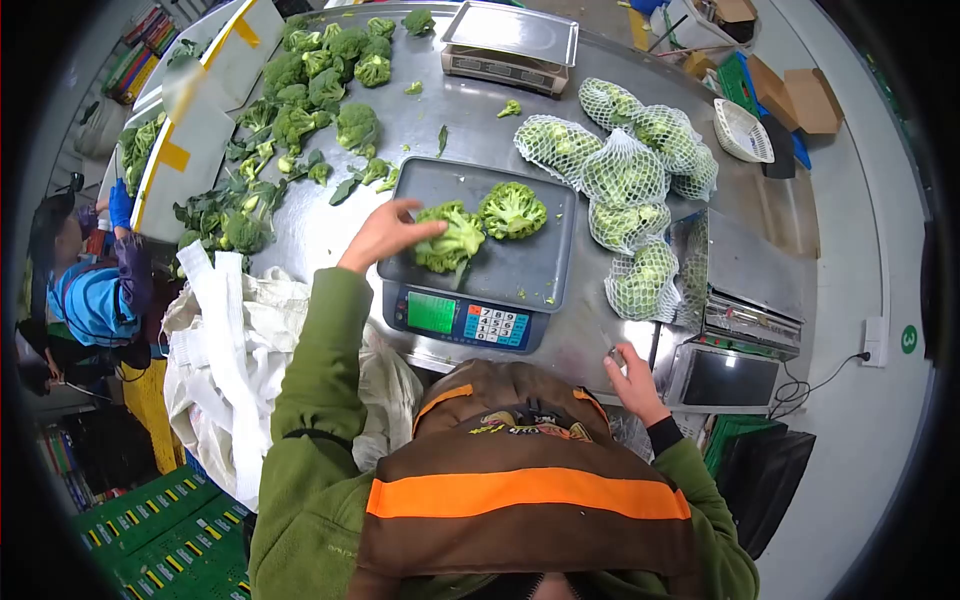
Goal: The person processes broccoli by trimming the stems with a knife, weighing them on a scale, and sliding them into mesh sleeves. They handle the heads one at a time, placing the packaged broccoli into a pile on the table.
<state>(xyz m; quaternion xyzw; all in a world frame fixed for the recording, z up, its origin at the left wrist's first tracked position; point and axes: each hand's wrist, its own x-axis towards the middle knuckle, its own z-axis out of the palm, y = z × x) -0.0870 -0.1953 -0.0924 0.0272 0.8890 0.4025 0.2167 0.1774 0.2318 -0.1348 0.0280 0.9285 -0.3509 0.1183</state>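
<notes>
My left hand (385, 236) reaches over the scale's grey tray (420, 180), fingers apart, its fingertips at the edge of a broccoli head (450, 238). A second broccoli head (513, 210) lies beside it on the tray. Below the tray, the digital scale (460, 318) shows a lit green display and a keypad. Closed near the table's front edge, my right hand (635, 385) holds a small, thin, metallic-looking thing that I cannot make out. White-netted broccoli (625, 170) lies in a group farther up on the right.
Loose broccoli (320, 75) is piled at the back left, with leafy trimmings (240, 215) below. A second scale (510, 45) stands at the back. White net sleeves and sacking (225, 350) hang on the left. A machine (745, 300) stands right. A person (95, 285) works far left.
</notes>
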